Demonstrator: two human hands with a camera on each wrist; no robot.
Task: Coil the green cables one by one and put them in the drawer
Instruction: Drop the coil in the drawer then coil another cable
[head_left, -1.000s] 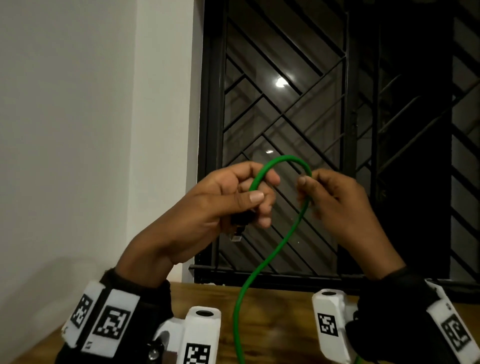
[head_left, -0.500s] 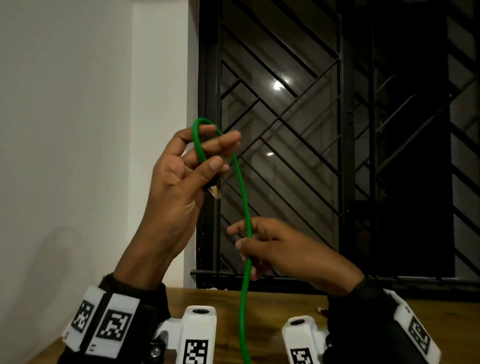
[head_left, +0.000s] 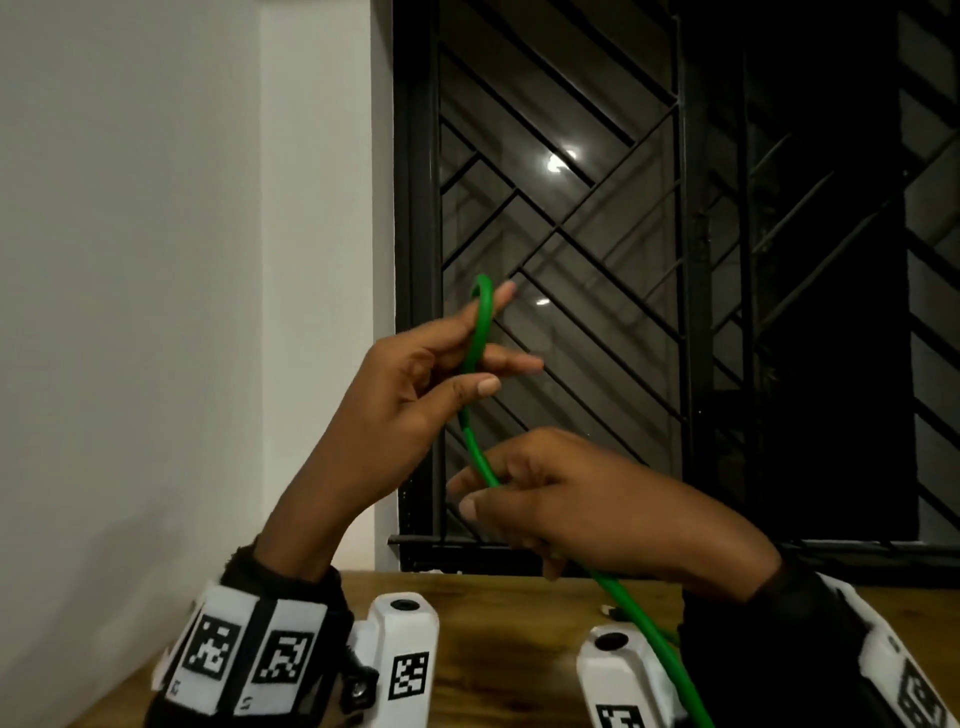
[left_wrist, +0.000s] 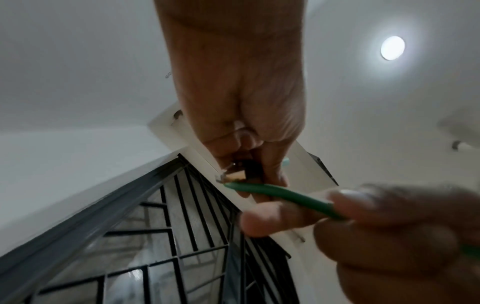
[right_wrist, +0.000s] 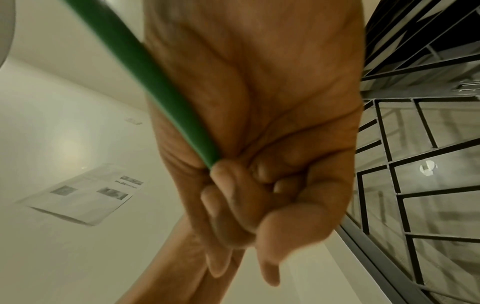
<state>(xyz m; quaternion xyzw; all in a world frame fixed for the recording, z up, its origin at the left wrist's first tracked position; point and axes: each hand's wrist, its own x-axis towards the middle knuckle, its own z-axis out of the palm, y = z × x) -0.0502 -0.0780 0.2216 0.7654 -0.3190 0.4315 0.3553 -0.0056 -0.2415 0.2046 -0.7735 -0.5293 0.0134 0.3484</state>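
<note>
A green cable arches over the fingers of my left hand, raised in front of the window. The left thumb and fingers pinch the cable's plug end, seen in the left wrist view. From there the green cable runs down into my right hand, lower and to the right, whose curled fingers grip it. In the right wrist view the green cable passes across the palm of my right hand into the closed fingers. Below the right hand the cable drops past the wrist to the wooden table. No drawer is in view.
A black window grille fills the back right, with a white wall to its left. White marker mounts sit on both wrists at the frame's bottom. A small pale object lies on the table near the cable.
My left hand has come down and moved right with the cable loop over its fingers. My right hand has slid along the cable, which now trails toward the lower right.
</note>
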